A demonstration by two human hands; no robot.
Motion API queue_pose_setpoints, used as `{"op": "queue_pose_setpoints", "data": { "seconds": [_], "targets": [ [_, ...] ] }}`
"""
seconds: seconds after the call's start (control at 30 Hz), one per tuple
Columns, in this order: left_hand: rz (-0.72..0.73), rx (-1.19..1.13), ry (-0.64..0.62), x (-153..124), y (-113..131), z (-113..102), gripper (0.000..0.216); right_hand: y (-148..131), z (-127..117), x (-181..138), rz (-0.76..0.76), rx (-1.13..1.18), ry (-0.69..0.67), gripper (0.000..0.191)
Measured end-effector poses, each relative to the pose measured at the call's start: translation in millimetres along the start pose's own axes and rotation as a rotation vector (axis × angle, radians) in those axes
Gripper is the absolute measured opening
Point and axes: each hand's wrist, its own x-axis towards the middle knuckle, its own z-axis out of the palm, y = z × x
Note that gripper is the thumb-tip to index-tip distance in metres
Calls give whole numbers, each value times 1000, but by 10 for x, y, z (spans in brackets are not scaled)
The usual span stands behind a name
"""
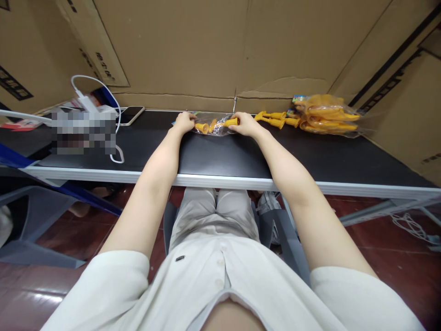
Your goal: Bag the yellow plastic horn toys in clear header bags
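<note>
The left hand (185, 122) and right hand (245, 124) pinch opposite ends of the bag (217, 132) on the desk (220, 157), where pulling too hard could split the plastic and spill its yellow parts (201, 128).

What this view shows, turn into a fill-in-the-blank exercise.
The plastic bag between the left grip and the right grip holds pieces coloured ____.
In the picture, the smartphone lies to that bag's ____.
The tabletop is coloured ____.
The panel behind it is made of ____.
Missing words: yellow; left; black; cardboard.
</note>
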Motion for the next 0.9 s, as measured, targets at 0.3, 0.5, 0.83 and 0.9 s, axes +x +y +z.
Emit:
{"op": "queue_pose_setpoints", "data": {
  "seconds": [0.3, 0.5, 0.83, 0.9],
  "targets": [
    [88, -180, -68, -40, 85, -15, 54, 14, 91, -9, -24, -59, 24, 9],
    [111, -141, -46, 2, 97, 27, 49, -166, 150, -94, -14, 142, -91, 16],
    [109, -250, -54, 77, 53, 86, 62, -50, 302, 43, 124, 340, 79, 23],
    [112, -250, -48, 90, 44, 97, 62, -58, 360, 67, 145, 479, 100, 20]
  ]
}}
